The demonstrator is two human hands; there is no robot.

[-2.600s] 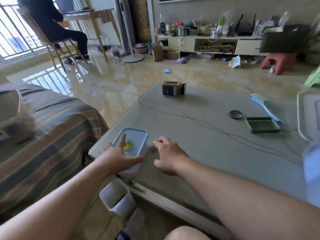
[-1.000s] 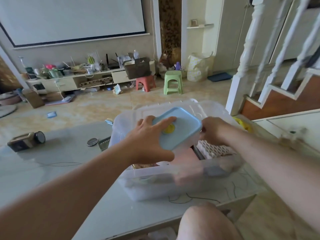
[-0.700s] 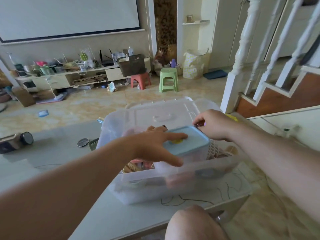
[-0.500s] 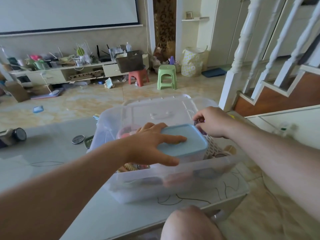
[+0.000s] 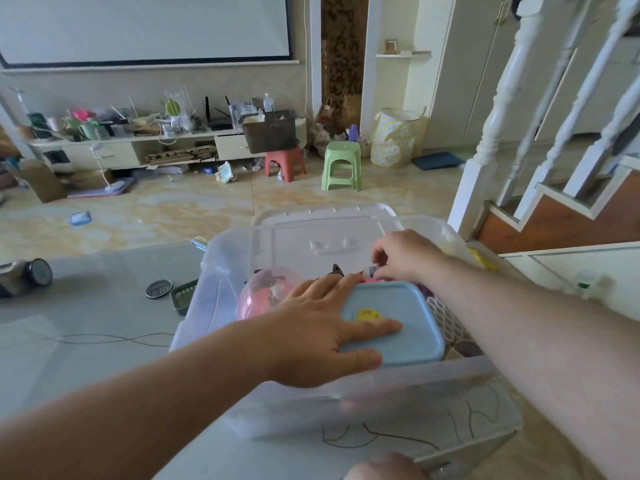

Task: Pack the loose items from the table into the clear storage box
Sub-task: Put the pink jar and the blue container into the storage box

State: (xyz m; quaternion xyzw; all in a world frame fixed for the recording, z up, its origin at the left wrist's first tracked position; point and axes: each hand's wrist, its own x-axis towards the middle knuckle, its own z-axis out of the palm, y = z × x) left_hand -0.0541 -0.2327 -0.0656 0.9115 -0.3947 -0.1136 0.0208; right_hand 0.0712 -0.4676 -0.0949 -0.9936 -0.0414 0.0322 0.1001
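- Step in hand, as I judge it: seating the blue-lidded container [image 5: 394, 322] inside the clear storage box [image 5: 363, 400].
- Left hand [image 5: 322, 330]: fingers spread flat on the lid and along its near-left edge, thumb at the near side. It reads as a press and steady, not a closed grip.
- Right hand [image 5: 403, 256]: at the container's far edge, fingertips curled and pinching a small object I cannot identify.
- Container lies under the left palm, inside the box, between the pink dome-shaped item [image 5: 263, 294] at left and the white lattice basket [image 5: 446, 322] at right; it appears to rest on the contents below.
- To do well: keep the lid level, push straight down, avoid wedging a corner on the basket. Clear the right hand's small item before letting go.
- Risk: the container may tip if the things beneath are uneven.
- Still out on the worktop [image 5: 86, 341]: round dark disc [image 5: 158, 289], green tray [image 5: 183, 299].
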